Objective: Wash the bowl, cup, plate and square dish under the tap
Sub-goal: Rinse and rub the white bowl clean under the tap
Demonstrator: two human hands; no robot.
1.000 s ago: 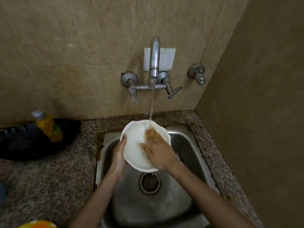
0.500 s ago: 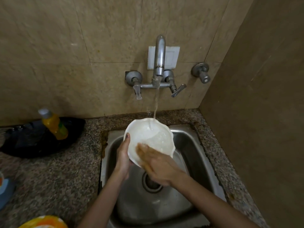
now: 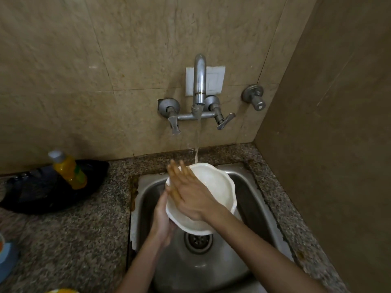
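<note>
Head view shows you closer to the sink (image 3: 260,199) than half a second ago, with the tiled wall (image 3: 131,60) filling more of the frame. Your right hand (image 3: 190,194) has slid from the bowl's near lip up across its left side, fingers (image 3: 179,176) now flat, slightly fanned and reaching past the far rim. The speckled granite counter (image 3: 69,235) wraps the dull steel basin, with a brown panel (image 3: 338,123) closing the corner on the right. A black pan (image 3: 48,191) lies on the counter at left, an orange bottle (image 3: 68,171) standing in it. The white scalloped bowl (image 3: 215,187) sits tilted over the round drain (image 3: 198,242), and the stream from the grey metal tap (image 3: 200,81) lands at its far rim. Your left hand (image 3: 163,220) cups the bowl's lower left edge from beneath, thumb against the rim.
</note>
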